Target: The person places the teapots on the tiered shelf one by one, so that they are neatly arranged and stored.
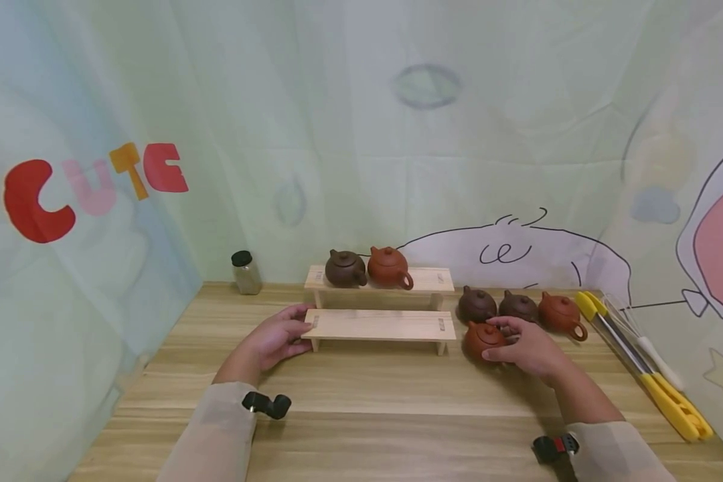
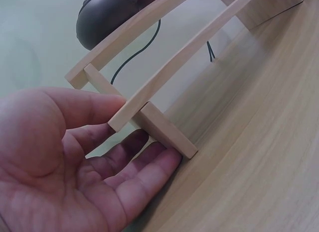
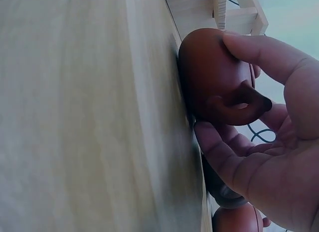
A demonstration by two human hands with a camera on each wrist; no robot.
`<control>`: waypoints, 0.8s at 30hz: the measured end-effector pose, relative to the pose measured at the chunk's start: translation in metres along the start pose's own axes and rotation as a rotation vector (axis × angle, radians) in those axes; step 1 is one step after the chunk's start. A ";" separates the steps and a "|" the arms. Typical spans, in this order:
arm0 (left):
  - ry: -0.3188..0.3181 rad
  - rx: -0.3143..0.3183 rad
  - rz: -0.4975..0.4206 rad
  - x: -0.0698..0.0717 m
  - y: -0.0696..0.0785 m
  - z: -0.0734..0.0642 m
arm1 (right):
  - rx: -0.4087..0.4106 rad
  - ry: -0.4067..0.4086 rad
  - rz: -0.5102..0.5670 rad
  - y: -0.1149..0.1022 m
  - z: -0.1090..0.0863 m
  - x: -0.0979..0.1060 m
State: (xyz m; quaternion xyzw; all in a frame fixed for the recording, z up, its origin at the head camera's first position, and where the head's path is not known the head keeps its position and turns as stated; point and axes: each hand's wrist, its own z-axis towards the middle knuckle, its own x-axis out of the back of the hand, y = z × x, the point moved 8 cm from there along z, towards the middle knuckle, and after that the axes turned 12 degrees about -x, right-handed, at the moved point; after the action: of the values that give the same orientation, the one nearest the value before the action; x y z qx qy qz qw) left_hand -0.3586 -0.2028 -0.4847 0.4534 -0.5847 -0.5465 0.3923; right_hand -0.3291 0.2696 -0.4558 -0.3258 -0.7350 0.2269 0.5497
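My right hand (image 1: 530, 349) grips a small red clay teapot (image 1: 480, 340) at the front right, thumb and fingers around its body. In the right wrist view this teapot (image 3: 212, 72) sits at the tabletop, its handle between thumb and fingers; whether its base touches the wood I cannot tell. My left hand (image 1: 280, 337) holds the left end of the low wooden stand (image 1: 379, 325). In the left wrist view the thumb is on the board's end and other fingers are by its leg (image 2: 169, 130). Behind is a higher stand (image 1: 422, 280) bearing a dark teapot (image 1: 345, 269) and a red teapot (image 1: 388, 266).
Right of the stands are two dark teapots, one left (image 1: 477, 305) and one middle (image 1: 518, 306), and a red teapot (image 1: 560, 313). Yellow-tipped tongs (image 1: 645, 368) and a whisk (image 1: 657, 355) lie at the right edge. A black-lidded jar (image 1: 246, 274) stands back left.
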 end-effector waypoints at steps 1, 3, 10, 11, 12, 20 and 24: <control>0.000 0.000 0.001 0.000 0.000 0.000 | 0.001 0.001 -0.002 0.000 -0.001 0.001; 0.000 0.000 0.001 0.001 0.000 0.001 | 0.008 0.005 -0.010 -0.002 -0.002 0.002; -0.002 0.002 0.006 0.001 -0.001 0.000 | 0.056 0.024 -0.009 -0.009 -0.005 0.010; -0.003 0.004 0.009 0.000 -0.001 -0.001 | 0.061 0.029 -0.004 -0.011 -0.007 0.011; -0.003 0.005 0.012 0.000 -0.001 -0.001 | 0.061 0.032 -0.001 -0.013 -0.008 0.012; 0.000 0.008 0.014 -0.001 -0.001 -0.001 | 0.103 0.080 0.078 -0.050 -0.029 0.015; 0.005 0.008 0.012 0.000 -0.001 -0.001 | 0.136 0.066 0.114 -0.072 -0.032 0.011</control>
State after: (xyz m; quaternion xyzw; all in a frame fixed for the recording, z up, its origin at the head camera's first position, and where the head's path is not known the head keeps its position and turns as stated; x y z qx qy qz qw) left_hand -0.3573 -0.2028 -0.4856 0.4528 -0.5886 -0.5407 0.3952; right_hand -0.3172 0.2279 -0.3896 -0.3366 -0.6794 0.2963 0.5808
